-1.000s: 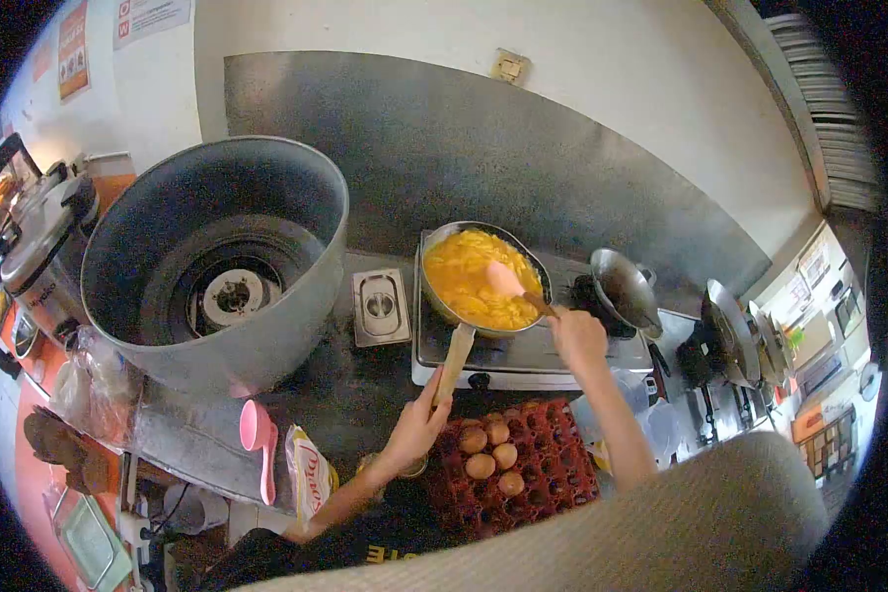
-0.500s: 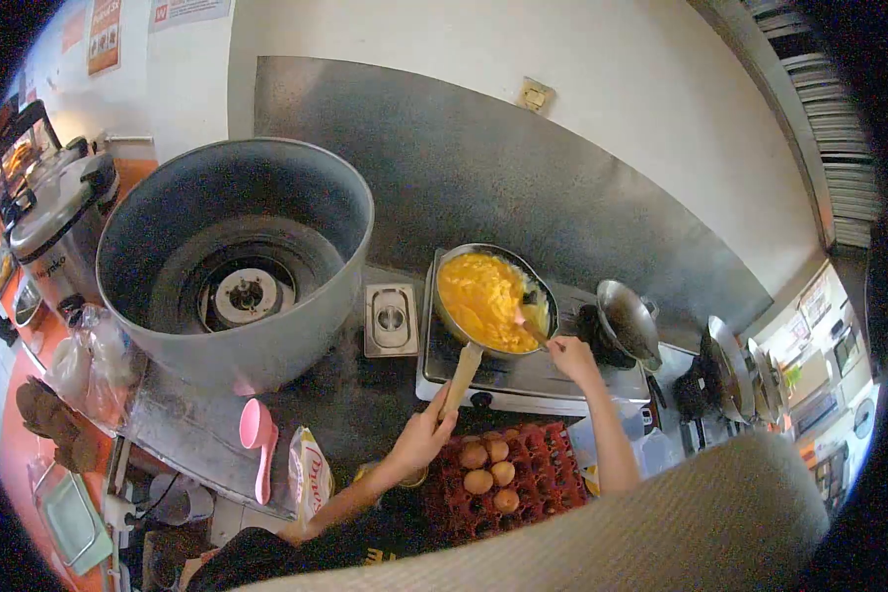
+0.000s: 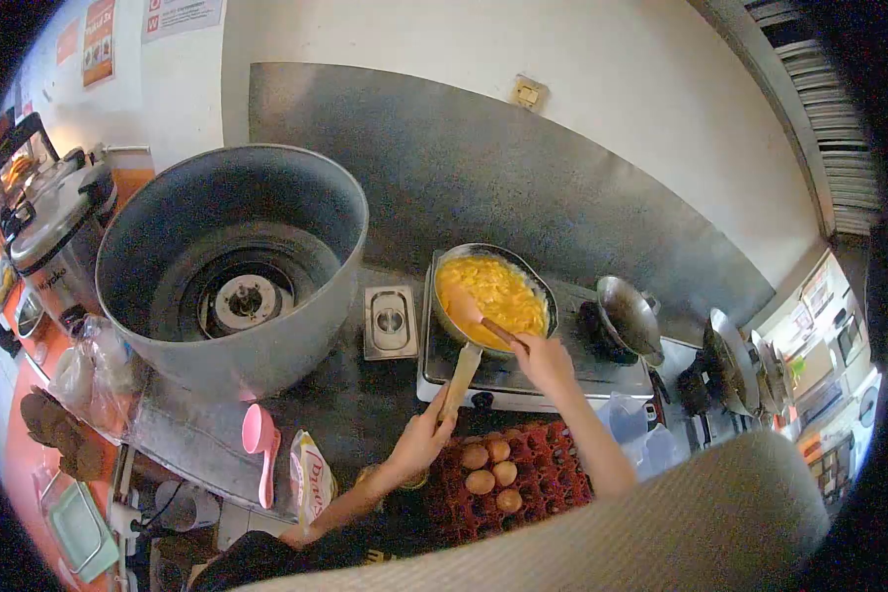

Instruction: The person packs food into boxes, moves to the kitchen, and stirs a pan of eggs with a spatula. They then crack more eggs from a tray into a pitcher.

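Note:
A frying pan (image 3: 546,284) sits on the stove (image 3: 602,388), holding yellow, partly set scrambled eggs (image 3: 498,296). My left hand (image 3: 426,434) is closed around the pan's pale handle (image 3: 461,380). In my right hand (image 3: 543,361) is the brown handle of a spatula (image 3: 466,308); its pinkish blade lies in the eggs at the left side of the pan. Below the stove, a red egg tray (image 3: 553,464) carries several brown eggs (image 3: 478,481) near its left side.
A large grey drum-shaped pot (image 3: 237,360) stands left of the stove, with a lidded metal container (image 3: 391,324) between them. A pink scoop (image 3: 259,434) and a printed packet (image 3: 311,479) lie near the counter's front edge. A dark wok (image 3: 629,318) occupies the stove's right side.
My right hand has moved left, carrying the spatula from the pan's right side to its left. The eggs are spread differently. My left hand still holds the pan handle.

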Demonstrator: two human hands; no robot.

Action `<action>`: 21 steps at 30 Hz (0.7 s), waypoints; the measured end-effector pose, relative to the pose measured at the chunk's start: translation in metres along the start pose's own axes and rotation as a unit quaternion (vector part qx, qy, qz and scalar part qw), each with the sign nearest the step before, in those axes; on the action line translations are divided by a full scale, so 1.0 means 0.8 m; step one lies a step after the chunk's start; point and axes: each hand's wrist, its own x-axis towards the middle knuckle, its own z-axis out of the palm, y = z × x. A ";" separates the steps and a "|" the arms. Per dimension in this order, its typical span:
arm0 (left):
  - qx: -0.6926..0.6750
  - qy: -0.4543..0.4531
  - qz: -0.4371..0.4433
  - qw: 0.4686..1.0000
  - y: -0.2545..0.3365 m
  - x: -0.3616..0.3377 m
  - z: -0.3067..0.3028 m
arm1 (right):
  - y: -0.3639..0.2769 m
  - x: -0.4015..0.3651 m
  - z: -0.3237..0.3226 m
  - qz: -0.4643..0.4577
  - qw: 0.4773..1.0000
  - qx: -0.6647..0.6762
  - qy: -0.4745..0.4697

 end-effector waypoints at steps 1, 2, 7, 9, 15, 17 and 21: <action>0.006 0.000 0.001 1.000 -0.003 0.000 0.000 | -0.002 -0.003 0.004 -0.021 0.999 -0.022 0.011; 0.001 0.000 0.005 1.000 -0.005 0.000 0.001 | -0.003 -0.003 0.005 -0.003 1.000 -0.030 0.001; -0.026 0.008 0.022 0.999 -0.008 -0.001 0.003 | 0.026 0.002 0.017 0.011 0.997 -0.082 0.004; -0.017 0.004 0.009 1.000 -0.001 -0.001 -0.001 | 0.041 0.004 0.011 0.043 0.993 -0.113 0.001; -0.016 0.007 0.013 1.000 0.000 -0.001 -0.002 | 0.051 -0.008 -0.049 0.094 0.985 -0.146 0.022; -0.016 0.008 0.013 1.000 0.000 -0.002 -0.001 | 0.065 -0.015 -0.058 0.091 0.983 -0.151 0.044; -0.012 0.004 0.014 1.000 0.007 -0.003 -0.003 | 0.084 -0.023 -0.052 0.140 0.970 -0.198 0.030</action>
